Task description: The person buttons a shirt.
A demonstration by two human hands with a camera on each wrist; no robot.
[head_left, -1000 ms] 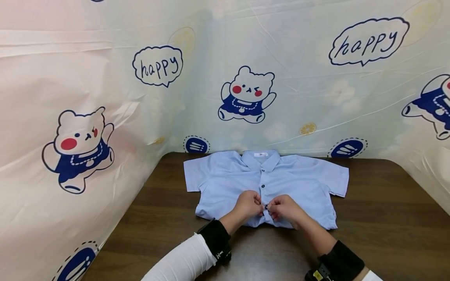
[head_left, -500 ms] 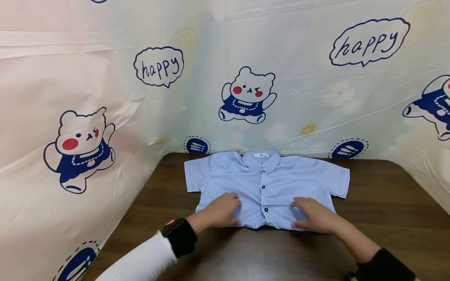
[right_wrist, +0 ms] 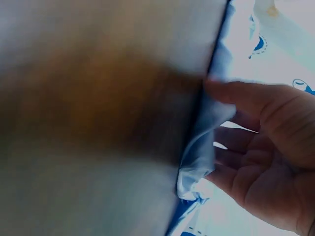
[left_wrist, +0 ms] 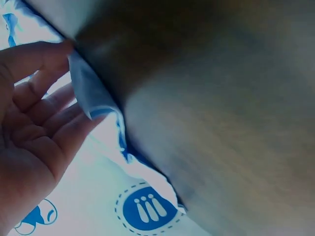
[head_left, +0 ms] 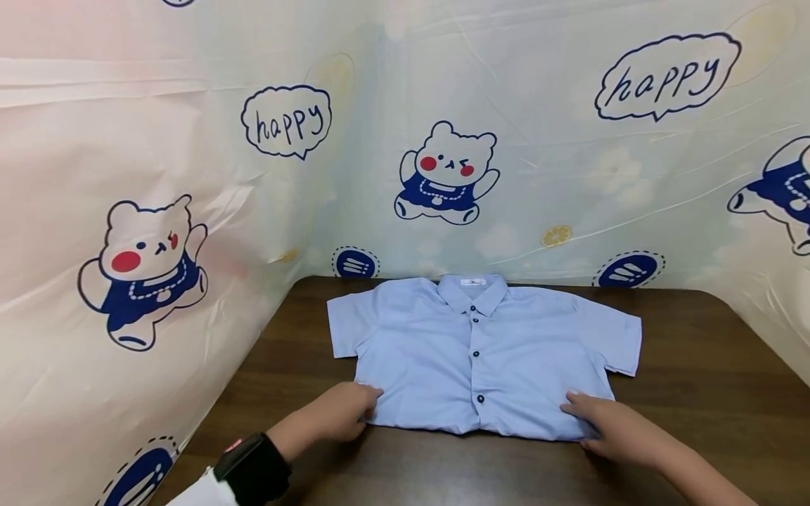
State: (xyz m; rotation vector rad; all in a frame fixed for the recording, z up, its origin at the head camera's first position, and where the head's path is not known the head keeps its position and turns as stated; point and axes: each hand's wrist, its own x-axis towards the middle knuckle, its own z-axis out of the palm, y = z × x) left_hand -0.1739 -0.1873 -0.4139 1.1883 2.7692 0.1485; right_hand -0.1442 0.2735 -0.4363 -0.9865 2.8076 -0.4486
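Head view: a light blue short-sleeved cotton shirt lies flat, buttoned, on the dark wooden table. Its collar points away from both hands, and its length runs away from the person. The left hand and right hand hold the near hem corners.

Left wrist view: the fingers pinch the hem.

Right wrist view: likewise. Uneven pulling could wrinkle or skew it

A staged recording corner, not a lived-in room: a dark wooden table boxed in on three sides by a plastic sheet printed with cartoon bears and "happy" bubbles
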